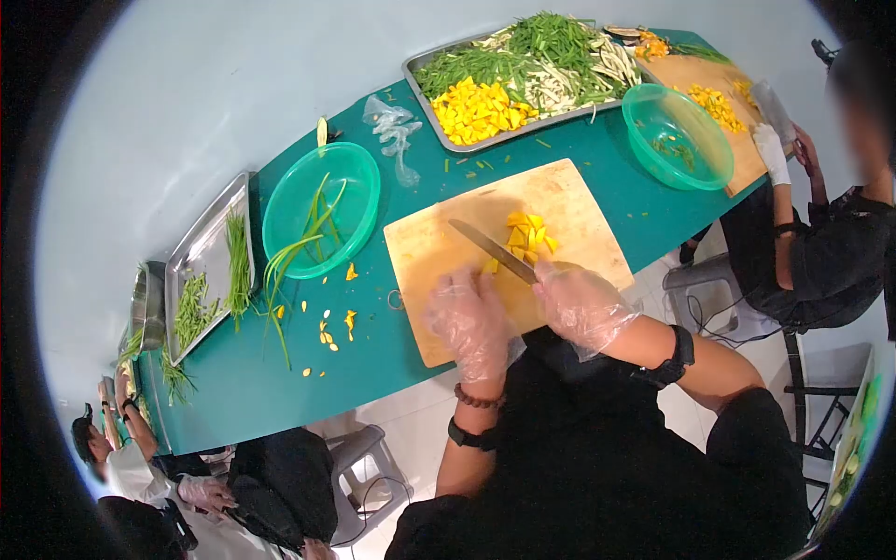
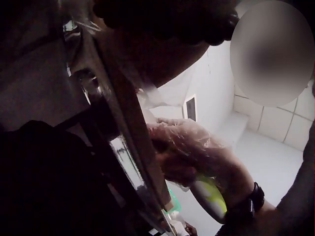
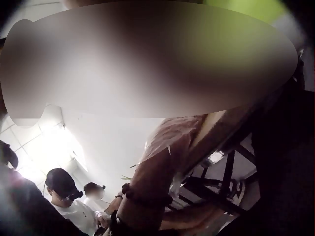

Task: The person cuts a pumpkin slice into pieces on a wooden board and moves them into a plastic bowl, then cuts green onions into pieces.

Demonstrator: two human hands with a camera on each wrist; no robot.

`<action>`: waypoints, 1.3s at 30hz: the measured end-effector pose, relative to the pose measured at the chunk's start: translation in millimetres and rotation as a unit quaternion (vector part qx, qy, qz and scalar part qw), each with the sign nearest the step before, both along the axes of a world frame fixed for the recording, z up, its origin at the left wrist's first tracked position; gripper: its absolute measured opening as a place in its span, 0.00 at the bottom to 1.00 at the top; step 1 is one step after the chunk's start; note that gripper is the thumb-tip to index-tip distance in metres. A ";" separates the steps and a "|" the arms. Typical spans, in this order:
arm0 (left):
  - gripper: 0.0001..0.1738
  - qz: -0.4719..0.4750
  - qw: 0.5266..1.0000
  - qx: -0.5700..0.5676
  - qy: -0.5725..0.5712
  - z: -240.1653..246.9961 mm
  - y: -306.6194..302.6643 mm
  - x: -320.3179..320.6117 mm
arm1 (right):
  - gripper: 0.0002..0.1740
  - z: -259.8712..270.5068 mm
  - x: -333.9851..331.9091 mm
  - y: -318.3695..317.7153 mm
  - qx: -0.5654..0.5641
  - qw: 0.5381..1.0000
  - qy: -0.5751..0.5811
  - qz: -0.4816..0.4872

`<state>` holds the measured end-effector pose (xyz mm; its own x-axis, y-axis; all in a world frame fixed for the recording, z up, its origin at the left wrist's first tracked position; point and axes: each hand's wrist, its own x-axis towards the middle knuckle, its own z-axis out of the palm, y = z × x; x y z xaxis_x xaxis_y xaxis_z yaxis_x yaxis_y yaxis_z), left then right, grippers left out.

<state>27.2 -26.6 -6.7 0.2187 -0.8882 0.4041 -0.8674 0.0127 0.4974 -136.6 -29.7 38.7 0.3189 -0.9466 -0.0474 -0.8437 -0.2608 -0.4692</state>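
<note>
In the head view my gloved right hand (image 1: pixel 583 303) grips a kitchen knife (image 1: pixel 490 249) by its handle, the blade slanting to the upper left over the wooden cutting board (image 1: pixel 429 243). Small chunks of yellow pumpkin (image 1: pixel 529 233) lie along the blade's far side. My left hand (image 1: pixel 474 322), also in a clear plastic glove, rests at the near part of the board, its fingers loosely bent, with nothing showing in them. The left wrist view catches the right hand (image 2: pixel 192 147) beside the board's edge; the right wrist view has the left hand (image 3: pixel 170 140) at the board.
Left of the board stand a green basin (image 1: pixel 271 224) with long green stalks and a metal tray (image 1: pixel 201 247) of cut greens. Pale seeds (image 1: pixel 327 338) are scattered nearby. A large tray (image 1: pixel 457 147) of chopped vegetables and another basin (image 1: pixel 686 177) lie beyond. Another person (image 1: pixel 840 252) works at the right.
</note>
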 end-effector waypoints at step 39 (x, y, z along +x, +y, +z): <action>0.09 -0.059 0.998 -0.013 -0.034 10.2 0.1 -5.4 | 0.22 6.0 -45.5 16.0 -0.006 0.980 -0.194 -0.035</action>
